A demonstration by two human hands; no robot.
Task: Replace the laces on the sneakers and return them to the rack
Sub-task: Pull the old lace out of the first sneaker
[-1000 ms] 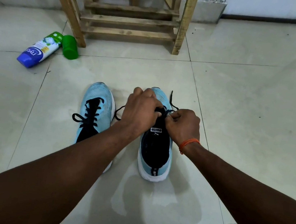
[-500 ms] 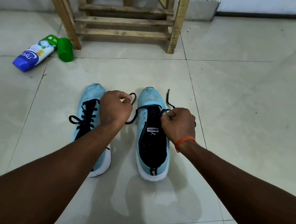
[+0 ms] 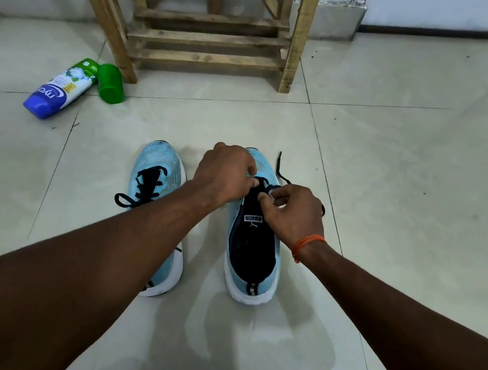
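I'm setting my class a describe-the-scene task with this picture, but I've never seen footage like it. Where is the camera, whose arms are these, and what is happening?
No machine here: a person wears a wide-angle camera on the head, so the view looks forward and down along their own bare arms. On the tiled floor stand a right-side sneaker and a left-side sneaker, both light blue. The left hand and the right hand, which has an orange thread at its wrist, both pinch a black lace over the front eyelets of the right-side sneaker. The left-side sneaker already carries black lacing. Behind them stands a wooden rack. To its left lie a blue and white bottle on its side and a green cap beside it.
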